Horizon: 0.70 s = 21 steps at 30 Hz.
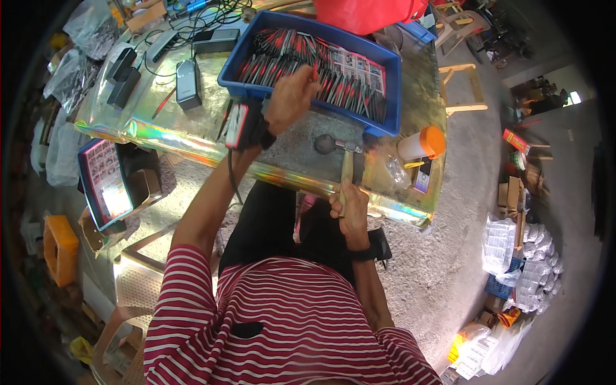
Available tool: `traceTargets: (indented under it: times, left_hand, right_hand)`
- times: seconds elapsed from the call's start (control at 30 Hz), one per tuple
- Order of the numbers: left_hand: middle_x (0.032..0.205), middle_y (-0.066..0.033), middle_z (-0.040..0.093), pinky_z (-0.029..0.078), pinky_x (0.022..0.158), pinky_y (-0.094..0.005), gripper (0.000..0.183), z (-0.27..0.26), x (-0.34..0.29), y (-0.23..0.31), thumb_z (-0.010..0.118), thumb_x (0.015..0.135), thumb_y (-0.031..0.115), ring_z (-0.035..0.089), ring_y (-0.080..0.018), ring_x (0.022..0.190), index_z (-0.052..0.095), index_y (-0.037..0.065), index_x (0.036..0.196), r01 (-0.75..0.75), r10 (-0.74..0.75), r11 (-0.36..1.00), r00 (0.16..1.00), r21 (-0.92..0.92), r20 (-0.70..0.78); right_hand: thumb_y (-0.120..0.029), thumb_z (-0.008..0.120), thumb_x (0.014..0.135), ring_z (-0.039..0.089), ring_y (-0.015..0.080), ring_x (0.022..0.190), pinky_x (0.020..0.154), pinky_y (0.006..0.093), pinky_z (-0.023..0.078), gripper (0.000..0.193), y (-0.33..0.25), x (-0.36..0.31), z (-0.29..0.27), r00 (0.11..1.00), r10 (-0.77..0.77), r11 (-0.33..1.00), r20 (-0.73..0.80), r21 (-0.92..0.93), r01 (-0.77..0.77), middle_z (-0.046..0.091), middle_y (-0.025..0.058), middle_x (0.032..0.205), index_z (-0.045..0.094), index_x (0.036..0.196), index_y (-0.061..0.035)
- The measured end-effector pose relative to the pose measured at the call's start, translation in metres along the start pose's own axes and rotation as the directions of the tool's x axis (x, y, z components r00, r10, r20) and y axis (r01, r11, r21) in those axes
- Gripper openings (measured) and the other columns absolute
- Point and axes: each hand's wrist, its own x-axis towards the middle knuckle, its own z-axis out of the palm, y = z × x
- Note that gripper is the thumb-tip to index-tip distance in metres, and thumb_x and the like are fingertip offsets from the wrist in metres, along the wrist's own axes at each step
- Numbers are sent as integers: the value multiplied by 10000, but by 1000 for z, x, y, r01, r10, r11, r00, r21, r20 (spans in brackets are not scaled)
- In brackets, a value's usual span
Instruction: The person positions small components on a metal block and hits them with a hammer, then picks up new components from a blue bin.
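Observation:
My right hand (pixel 350 206) is closed round the wooden handle of a hammer (pixel 347 168). Its metal head with a dark round end rests at the dark work surface (pixel 292 138) on the table. My left hand (pixel 292 99) is over the near side of a blue plastic bin (pixel 224 74), its fingers drawn together. A thin red piece shows at its fingertips, but I cannot make out what it is. Rows of thin black-and-red pieces (pixel 276 61) fill the bin, with a printed sheet (pixel 359 67) among them. Both wrists wear dark bands; the left one carries a small device (pixel 236 125).
An orange-lidded jar (pixel 420 143) stands at the table's right, near a small clear bag (pixel 396 171). Power banks (pixel 188 83) and cables lie at the left. A red bag (pixel 369 14) is behind the bin. A plastic chair (pixel 138 282) stands lower left.

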Motion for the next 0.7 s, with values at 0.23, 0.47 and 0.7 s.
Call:
traceTargets:
  times: [0.23,0.47,0.7]
  left_hand:
    - [698,-176,575,438,580,-394,177,-9,41,-48,532,731,179,565,-338,657,549,8,776,152,-223,768,974,622,38]
    - [645,-207,567,467,539,-403,231,-3,29,-50,548,694,250,580,-346,620,602,29,654,108,-200,696,979,710,47]
    - [697,-197,573,455,580,-395,142,-10,18,-58,518,738,149,575,-340,665,542,10,759,131,-137,805,990,579,-33]
  right_hand:
    - [-398,406,854,509,121,475,423,240,465,419,-3,0,-7,993,2,971,120,-237,26,502,93,587,477,805,11]
    - [-404,387,860,504,125,471,418,227,436,403,4,11,-23,984,2,857,177,-508,89,502,72,582,474,810,-14]
    - [-412,363,865,509,134,464,394,228,436,450,-7,5,-17,981,0,820,195,-562,112,496,77,579,484,745,5]
